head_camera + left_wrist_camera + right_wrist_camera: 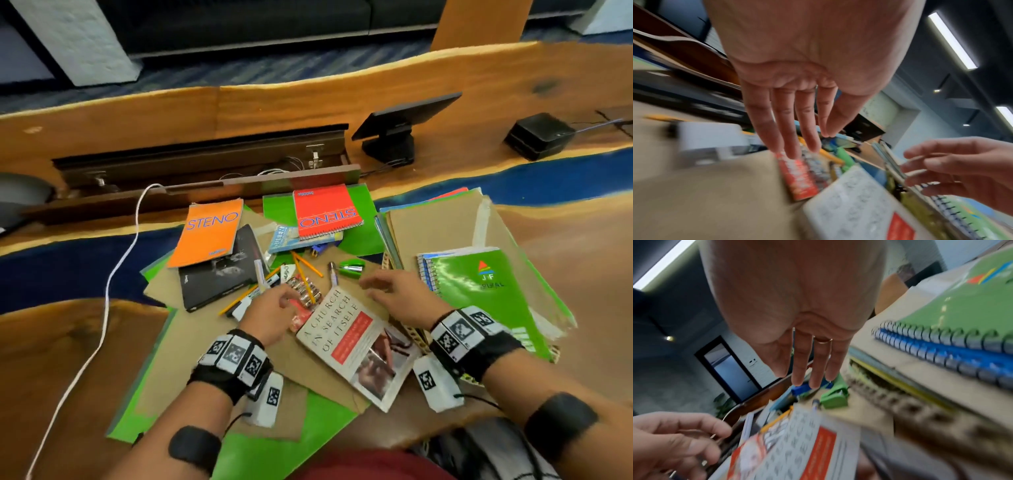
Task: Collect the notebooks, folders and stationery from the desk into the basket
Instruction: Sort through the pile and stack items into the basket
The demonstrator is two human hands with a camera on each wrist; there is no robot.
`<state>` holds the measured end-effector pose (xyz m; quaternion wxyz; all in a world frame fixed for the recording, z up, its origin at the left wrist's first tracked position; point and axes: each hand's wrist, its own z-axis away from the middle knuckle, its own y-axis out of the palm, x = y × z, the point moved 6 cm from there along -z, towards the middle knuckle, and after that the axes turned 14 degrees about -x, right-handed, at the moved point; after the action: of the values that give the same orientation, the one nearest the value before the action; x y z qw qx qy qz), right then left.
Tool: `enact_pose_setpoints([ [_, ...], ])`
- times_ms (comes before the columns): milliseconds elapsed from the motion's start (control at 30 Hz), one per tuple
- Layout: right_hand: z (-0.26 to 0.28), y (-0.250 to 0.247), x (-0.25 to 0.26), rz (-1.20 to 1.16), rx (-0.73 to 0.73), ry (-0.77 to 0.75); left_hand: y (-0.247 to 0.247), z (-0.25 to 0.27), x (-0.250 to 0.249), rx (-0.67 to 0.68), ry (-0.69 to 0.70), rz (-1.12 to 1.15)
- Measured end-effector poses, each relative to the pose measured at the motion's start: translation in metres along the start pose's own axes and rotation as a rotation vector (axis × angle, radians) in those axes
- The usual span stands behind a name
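A tilted black monitor (pixel 400 118) and a small black box (pixel 539 136) are seen on the wooden tabletop (pixel 565 233); a white cable (pixel 113 274) is draped across it.

The orange notebook (pixel 207 233), far left in the pile, carries "STENO" in blue letters. The red notebook (pixel 325 212), far centre, carries the same word "STENO", upside down from the head view. The white book (pixel 352 342), near centre, bears the title "A CHURCH IN SEARCH OF ITSELF"; the text in its red panel is too small to read. The green spiral notebook (pixel 486 291), right, shows the letters "J F" beneath a triangular logo; the line below them is illegible.
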<state>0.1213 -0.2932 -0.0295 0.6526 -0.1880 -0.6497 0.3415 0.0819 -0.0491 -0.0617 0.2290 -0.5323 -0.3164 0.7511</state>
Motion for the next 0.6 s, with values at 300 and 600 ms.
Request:
enact_pose_setpoints([
  [300, 0.016, 0.053, 0.004, 0.163, 0.124, -0.031, -0.028, 0.047, 0.11, -0.073, -0.155, -0.145],
  [600, 0.026, 0.092, 0.018, 0.518, 0.176, -0.184, -0.005, 0.066, 0.121, -0.016, -0.31, 0.133],
])
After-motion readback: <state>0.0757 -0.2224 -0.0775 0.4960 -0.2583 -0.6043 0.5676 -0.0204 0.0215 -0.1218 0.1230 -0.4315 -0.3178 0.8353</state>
